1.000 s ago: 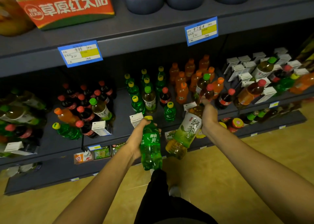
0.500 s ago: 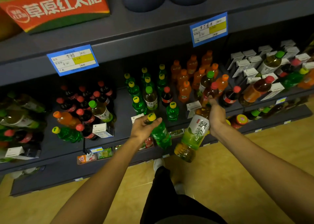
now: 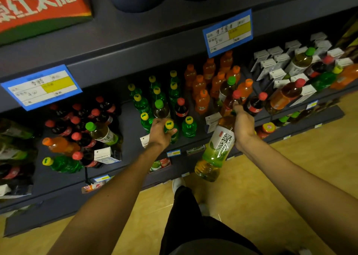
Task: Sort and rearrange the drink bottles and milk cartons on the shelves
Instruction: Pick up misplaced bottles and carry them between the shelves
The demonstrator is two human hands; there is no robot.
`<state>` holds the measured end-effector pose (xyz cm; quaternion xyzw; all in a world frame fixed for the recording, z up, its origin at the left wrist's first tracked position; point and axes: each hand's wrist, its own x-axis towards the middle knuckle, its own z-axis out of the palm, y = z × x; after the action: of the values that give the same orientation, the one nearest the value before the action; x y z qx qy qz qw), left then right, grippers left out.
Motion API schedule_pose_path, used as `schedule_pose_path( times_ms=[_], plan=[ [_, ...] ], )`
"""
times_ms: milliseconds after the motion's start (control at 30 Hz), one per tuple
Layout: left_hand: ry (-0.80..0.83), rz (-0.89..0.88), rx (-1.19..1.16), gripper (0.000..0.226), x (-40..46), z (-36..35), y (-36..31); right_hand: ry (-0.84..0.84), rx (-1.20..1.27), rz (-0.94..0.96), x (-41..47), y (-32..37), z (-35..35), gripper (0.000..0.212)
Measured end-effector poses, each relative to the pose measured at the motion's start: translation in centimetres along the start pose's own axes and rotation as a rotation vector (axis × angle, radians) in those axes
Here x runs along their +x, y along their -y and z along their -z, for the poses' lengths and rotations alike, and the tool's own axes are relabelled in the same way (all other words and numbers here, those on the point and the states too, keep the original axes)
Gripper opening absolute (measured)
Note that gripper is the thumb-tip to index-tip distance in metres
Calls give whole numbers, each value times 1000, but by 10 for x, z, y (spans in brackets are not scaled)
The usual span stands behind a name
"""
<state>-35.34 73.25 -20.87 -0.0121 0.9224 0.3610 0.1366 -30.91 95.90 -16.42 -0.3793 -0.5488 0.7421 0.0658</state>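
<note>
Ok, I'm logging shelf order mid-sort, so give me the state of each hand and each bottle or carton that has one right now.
Left hand: grips the green soda bottle near its cap.
Green soda bottle: on the shelf front, cap on.
Right hand: holds the green tea bottle's neck.
Green tea bottle: off the shelf, tilted, hanging in air.
Orange soda bottle: lying on its side.
Milk carton: lying flat.

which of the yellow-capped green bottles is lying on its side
The green bottle at the shelf's front left, cap pointing left, beside a red-capped cola. The others stand upright.
</note>
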Motion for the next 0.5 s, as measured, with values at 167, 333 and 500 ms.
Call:
schedule_pose_path(
  times_ms=[167, 333, 500],
  plan=[
    [-10, 17, 37, 37, 10, -5, 3, -23, -24, -6, 5, 5, -2, 24],
    [-1, 31, 59, 33, 11, -13, 9, -28, -29, 6, 5, 9, -4, 21],
    [17, 57, 109, 36, 13, -20, 12, -7, -20, 15, 4, 14, -8, 18]
  ],
)
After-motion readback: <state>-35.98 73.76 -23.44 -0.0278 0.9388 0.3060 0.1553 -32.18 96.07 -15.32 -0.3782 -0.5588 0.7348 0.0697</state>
